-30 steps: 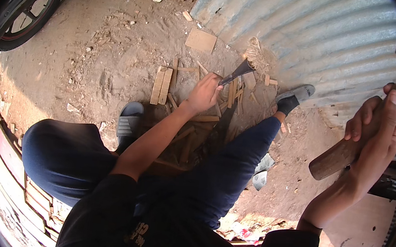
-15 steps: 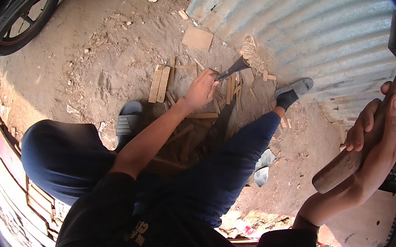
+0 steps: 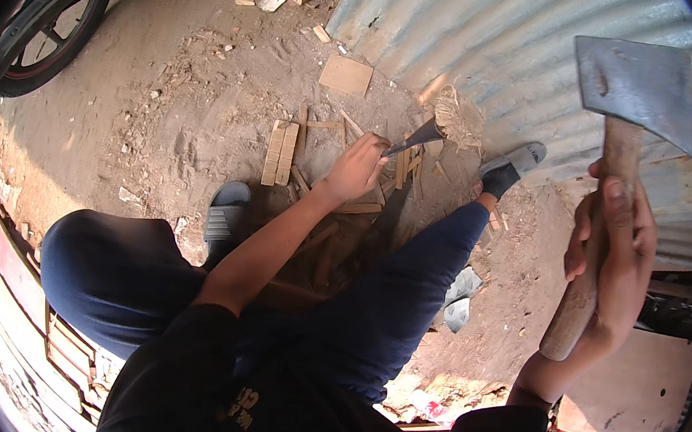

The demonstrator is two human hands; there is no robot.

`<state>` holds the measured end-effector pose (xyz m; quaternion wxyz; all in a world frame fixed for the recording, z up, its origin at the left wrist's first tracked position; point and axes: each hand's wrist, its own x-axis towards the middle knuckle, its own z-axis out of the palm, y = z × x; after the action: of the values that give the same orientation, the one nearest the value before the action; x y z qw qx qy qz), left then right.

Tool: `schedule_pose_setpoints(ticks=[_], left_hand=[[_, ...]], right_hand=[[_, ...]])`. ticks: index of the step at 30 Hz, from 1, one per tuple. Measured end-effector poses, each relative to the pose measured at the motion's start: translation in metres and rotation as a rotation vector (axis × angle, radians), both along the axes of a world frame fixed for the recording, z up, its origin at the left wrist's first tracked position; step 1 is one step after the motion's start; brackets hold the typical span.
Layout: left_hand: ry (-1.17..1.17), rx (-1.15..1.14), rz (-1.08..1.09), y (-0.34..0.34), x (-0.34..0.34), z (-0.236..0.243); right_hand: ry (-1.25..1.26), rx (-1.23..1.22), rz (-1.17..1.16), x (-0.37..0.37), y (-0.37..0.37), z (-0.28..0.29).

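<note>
My right hand, raised on the right, is wrapped round the wooden handle of a hatchet. Its broad grey metal head is up, with the flat side toward me. My left hand reaches forward and grips the narrow end of a dark metal tool that widens away from me; I cannot make out its exact kind. The tool's wide end lies at a frayed, fibrous wooden piece beside the metal wall; whether they touch is unclear. Cut wooden blocks lie left of my left hand.
A corrugated metal wall stands ahead on the right. Wood strips and scraps litter the dirt ground between my sandalled feet. A flat board lies further off. At the upper left is a motorcycle wheel, and a pale panel stands at the lower right.
My right hand has swung the hatchet inward to the left, and its head has turned from edge-on to flat side toward me. My left hand and the dark tool have barely moved.
</note>
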<state>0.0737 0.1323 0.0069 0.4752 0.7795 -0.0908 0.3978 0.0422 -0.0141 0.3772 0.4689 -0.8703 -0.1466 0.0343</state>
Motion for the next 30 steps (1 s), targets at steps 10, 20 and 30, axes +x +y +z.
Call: schedule_pose_setpoints(ticks=[10,20,30], left_hand=[[-0.05,0.063,-0.007,0.011,-0.003,-0.006],[0.159,-0.697,-0.443,0.015,0.01,0.016],[0.503,-0.823,-0.409,0.021,0.026,0.036]], right_hand=[[0.356,-0.41,0.227,0.019,0.006,-0.06],[0.409,-0.178,0.183,0.017,0.0,-0.083],[0.386,-0.125,0.155,0.017,-0.009,-0.095]])
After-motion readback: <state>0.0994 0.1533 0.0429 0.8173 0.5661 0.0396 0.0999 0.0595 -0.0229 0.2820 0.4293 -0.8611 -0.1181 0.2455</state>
